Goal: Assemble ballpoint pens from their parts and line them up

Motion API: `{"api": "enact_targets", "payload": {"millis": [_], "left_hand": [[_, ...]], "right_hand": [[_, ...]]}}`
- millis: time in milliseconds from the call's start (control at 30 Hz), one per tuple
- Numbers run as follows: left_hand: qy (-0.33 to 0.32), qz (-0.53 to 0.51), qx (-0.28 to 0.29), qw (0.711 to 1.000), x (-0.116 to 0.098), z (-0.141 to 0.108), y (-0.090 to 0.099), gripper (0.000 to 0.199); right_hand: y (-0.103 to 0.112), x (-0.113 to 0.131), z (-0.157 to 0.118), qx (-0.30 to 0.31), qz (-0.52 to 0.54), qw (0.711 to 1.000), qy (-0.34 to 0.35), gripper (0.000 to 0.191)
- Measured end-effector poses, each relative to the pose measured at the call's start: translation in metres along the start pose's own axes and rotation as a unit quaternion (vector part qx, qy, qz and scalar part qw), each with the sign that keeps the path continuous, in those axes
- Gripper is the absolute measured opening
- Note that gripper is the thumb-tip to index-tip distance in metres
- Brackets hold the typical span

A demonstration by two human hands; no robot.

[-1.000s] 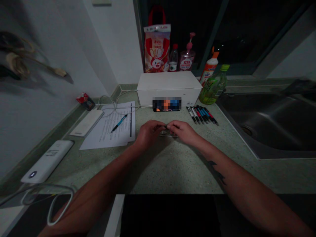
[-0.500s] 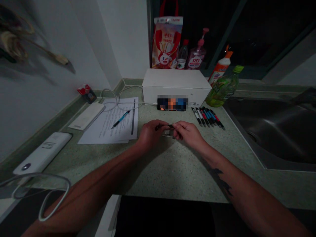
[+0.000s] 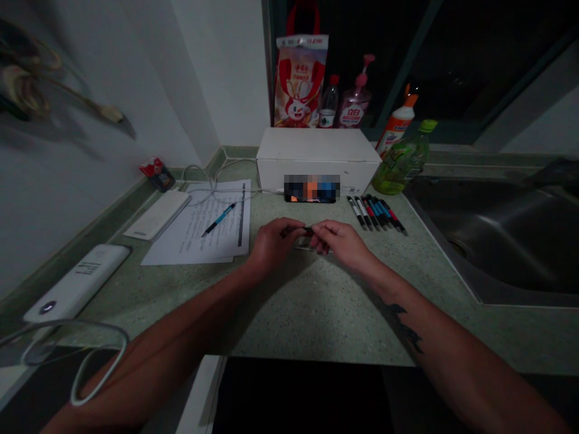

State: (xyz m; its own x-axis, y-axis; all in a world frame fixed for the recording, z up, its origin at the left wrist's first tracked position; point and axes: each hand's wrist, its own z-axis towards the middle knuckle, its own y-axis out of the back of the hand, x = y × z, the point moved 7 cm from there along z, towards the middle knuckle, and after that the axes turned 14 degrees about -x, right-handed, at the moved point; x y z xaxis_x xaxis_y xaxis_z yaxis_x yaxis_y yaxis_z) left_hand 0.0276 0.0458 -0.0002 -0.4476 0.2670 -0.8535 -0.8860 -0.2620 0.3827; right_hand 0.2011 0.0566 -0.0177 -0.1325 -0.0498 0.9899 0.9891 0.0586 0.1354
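Note:
My left hand (image 3: 274, 242) and my right hand (image 3: 337, 240) meet over the middle of the counter, fingertips pinched close together. Between them is a small dark object (image 3: 308, 231), held from both sides and mostly covered by the fingers; what it is I cannot make out. Just under the hands, a small pale, clear-looking item (image 3: 304, 243) shows in part on the counter. Behind the hands a phone (image 3: 310, 191) leans against a white box (image 3: 316, 147). Several pens (image 3: 377, 214) lie in a row to the right of the phone.
Printed sheets (image 3: 203, 229) with a blue pen (image 3: 219, 219) on them lie left, beside a white slab (image 3: 158, 214) and a white power bank (image 3: 81, 283) with cable. A green bottle (image 3: 402, 160) stands near the sink (image 3: 506, 235) at right.
The view has shifted slightly. The fingers of my left hand have moved a little over the dark object, and less of it shows; both hands stay together in the same place.

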Motion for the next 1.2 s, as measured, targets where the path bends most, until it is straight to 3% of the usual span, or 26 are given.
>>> {"api": "enact_targets", "payload": {"millis": [100,267,400,467,633,800,900,1033,1200], "left_hand": [[0.003,-0.033,0.0,0.999,-0.001,0.0,0.0,0.011],[0.029,-0.075,0.006,0.997,0.0,0.001,-0.003,0.007],[0.043,-0.019,-0.002,0.999,0.001,0.005,0.002,0.006],[0.036,0.057,0.005,0.998,0.002,0.008,0.006,0.007],[-0.018,0.172,0.049,0.984,0.004,0.006,0.009,0.014],[-0.045,0.223,0.103,0.968,0.013,0.001,0.001,0.019],[-0.045,0.229,0.107,0.966,0.015,0.001,0.0,0.017],[-0.026,0.194,0.085,0.977,0.011,0.002,0.002,0.014],[0.022,0.02,0.1,0.994,0.006,0.002,-0.003,0.012]], "right_hand": [[0.002,0.003,0.0,-0.023,0.004,0.999,0.022,0.041],[0.001,-0.001,0.002,-0.012,-0.028,0.999,0.014,0.033],[0.015,0.007,0.005,-0.084,-0.101,0.986,0.099,0.013],[0.012,0.009,0.003,-0.055,-0.143,0.982,0.114,0.011],[-0.011,0.011,-0.012,0.09,-0.236,0.958,0.134,0.017],[-0.016,0.011,-0.017,0.117,-0.327,0.925,0.152,0.026],[-0.016,0.009,-0.017,0.128,-0.369,0.906,0.165,0.02],[-0.016,0.013,-0.018,0.124,-0.396,0.888,0.198,0.007],[0.0,0.026,-0.012,0.011,-0.382,0.901,0.207,0.007]]}}
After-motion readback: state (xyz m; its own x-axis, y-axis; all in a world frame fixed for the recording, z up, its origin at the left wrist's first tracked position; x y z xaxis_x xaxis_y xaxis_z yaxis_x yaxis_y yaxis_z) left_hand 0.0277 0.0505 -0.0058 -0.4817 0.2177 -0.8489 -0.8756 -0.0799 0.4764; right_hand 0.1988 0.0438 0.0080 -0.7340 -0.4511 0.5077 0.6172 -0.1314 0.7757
